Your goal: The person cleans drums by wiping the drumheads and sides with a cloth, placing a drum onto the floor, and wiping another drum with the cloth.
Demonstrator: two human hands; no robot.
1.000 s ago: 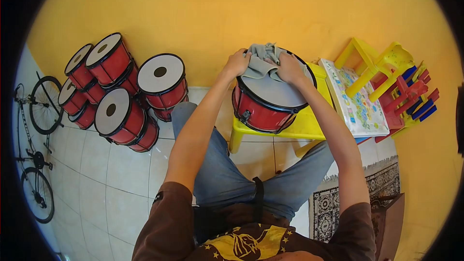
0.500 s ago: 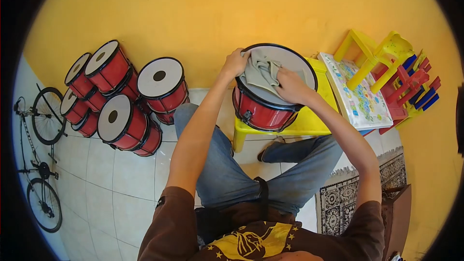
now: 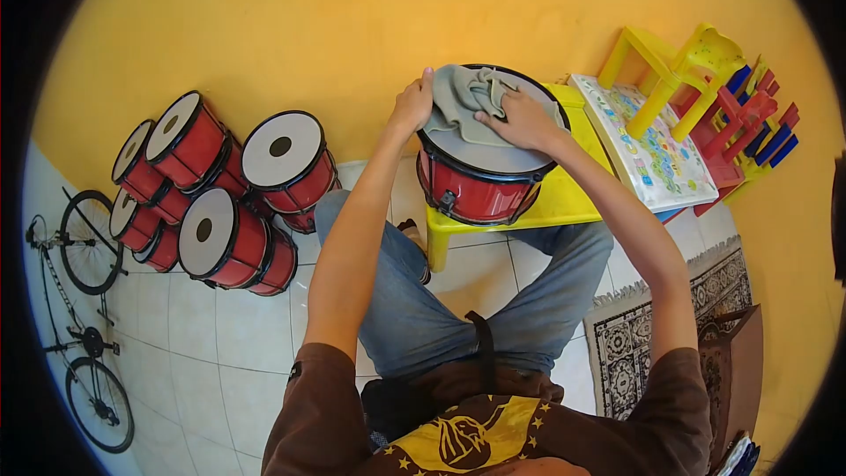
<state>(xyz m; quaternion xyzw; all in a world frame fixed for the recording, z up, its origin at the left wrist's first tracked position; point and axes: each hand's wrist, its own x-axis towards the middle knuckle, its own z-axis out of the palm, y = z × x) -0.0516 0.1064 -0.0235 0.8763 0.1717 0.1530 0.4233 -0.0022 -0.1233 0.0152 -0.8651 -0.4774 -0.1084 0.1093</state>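
Now, right hand [image 3: 530,123] on cloth [image 3: 454,94], drum [image 3: 483,190] beneath

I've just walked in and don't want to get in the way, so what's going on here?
Someone has a grey cloth on the pale top of a red drum, which stands on a yellow table. Their right hand is on the bunched cloth, and their left hand is at the drum's left edge; whether it grips the rim is hard to tell. More red drums stand in stacks off to their left.

Bicycle [image 3: 89,340], fringed rug [image 3: 620,354], possibly a box [image 3: 745,361]
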